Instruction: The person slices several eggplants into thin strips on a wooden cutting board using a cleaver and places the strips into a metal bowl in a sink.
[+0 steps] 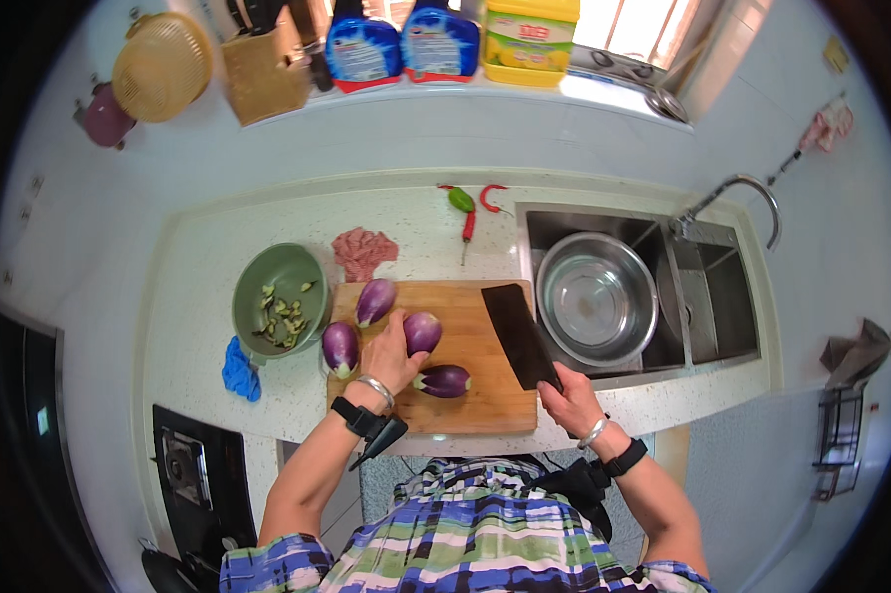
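At left centre of the frame, on the pale worktop (208, 232): green bowl (289, 261), small vegetable trimmings (285, 321) inside. Next rightward: wooden board (490, 417) with four purple eggplants, comprising left eggplant (340, 350) at the board's edge, upper eggplant (376, 301) above and right of it, held eggplant (424, 332) near frame centre, lower eggplant (448, 381) just below. Sound practice, as judged: steady rounded sides against rolling, handle singly, keep fingertips well apart from the cleaver (517, 336). Left hand (387, 358): in from lower left, palm down, thumb and fingers closed about the held eggplant's left side. Right of centre: cleaver, dark, slanting toward upper left over the board's right part. Right hand (571, 400): in from lower right, clenched on the cleaver's handle. Farther right: steel basin (558, 289), set in the sink (707, 316).
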`<action>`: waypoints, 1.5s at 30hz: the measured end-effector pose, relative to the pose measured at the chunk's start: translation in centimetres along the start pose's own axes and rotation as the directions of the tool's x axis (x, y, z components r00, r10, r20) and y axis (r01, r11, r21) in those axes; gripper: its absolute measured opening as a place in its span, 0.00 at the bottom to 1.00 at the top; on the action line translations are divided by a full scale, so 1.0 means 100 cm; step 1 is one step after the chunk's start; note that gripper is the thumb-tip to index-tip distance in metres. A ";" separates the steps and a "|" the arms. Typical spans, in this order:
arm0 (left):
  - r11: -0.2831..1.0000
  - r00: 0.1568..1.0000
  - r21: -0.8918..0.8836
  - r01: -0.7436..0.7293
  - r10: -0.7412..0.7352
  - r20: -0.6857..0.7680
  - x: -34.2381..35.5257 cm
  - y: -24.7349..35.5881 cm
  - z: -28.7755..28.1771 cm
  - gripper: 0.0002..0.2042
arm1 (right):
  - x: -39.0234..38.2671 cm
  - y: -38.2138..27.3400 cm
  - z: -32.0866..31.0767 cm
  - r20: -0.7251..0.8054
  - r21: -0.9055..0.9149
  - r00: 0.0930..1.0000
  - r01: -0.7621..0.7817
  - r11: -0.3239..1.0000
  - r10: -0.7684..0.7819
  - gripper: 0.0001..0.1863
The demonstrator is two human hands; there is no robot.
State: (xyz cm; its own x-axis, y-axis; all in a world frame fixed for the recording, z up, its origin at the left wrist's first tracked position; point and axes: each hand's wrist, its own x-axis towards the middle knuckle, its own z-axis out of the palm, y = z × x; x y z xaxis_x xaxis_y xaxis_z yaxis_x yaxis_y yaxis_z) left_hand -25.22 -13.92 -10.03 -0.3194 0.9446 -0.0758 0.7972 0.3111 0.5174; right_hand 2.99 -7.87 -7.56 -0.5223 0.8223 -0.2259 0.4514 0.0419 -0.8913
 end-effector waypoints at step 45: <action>0.997 0.982 -0.083 -0.007 0.022 0.186 0.041 0.029 0.057 0.14 | 0.069 0.010 0.026 0.200 -0.376 0.979 0.045 0.926 0.034 0.07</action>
State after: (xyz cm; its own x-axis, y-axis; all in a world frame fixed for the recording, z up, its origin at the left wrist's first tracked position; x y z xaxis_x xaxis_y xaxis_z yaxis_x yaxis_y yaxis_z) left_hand -21.34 -8.53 -13.71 -0.2003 0.9543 -0.2217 0.7543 0.2946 0.5867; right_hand -2.06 -3.64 -11.03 -0.6409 0.6930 -0.3303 0.6665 0.2889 -0.6872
